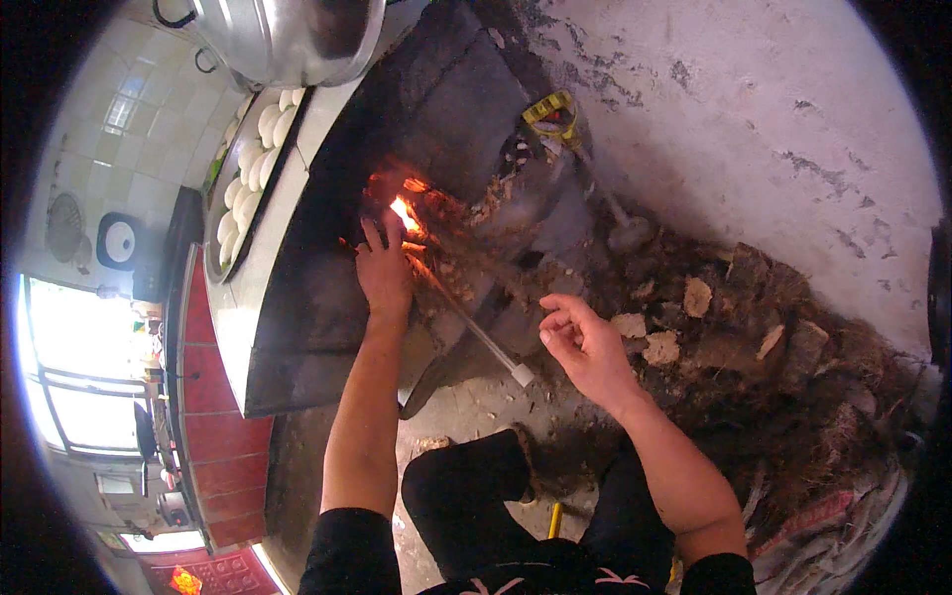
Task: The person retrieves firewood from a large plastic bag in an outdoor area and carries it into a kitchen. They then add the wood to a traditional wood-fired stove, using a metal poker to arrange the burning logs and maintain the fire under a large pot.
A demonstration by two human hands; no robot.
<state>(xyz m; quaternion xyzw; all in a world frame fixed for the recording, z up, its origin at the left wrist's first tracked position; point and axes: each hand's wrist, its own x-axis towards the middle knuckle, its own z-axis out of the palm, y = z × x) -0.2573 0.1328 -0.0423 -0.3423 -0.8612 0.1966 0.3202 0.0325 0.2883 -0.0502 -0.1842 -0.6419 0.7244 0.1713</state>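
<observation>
My left hand [384,266] reaches to the mouth of a soot-darkened stove, fingers spread, close beside the burning fire [405,214]. Nothing shows in its fingers, though the glare and smoke blur the tips. My right hand [584,346] hovers over the floor near the fuel pile, fingers curled loosely, holding nothing visible. Between the two hands a thin metal rod [483,336] with a pale block-like end lies slanting out of the fire. Behind the fire, a shovel with a yellow handle [550,115] leans near the wall.
A heap of dry plant matter and wood chunks [744,320] covers the right side. On the tiled stove top [249,335] are a tray of white dough pieces [253,167] and a large metal pot [297,37]. A yellow stick [555,519] lies between my legs.
</observation>
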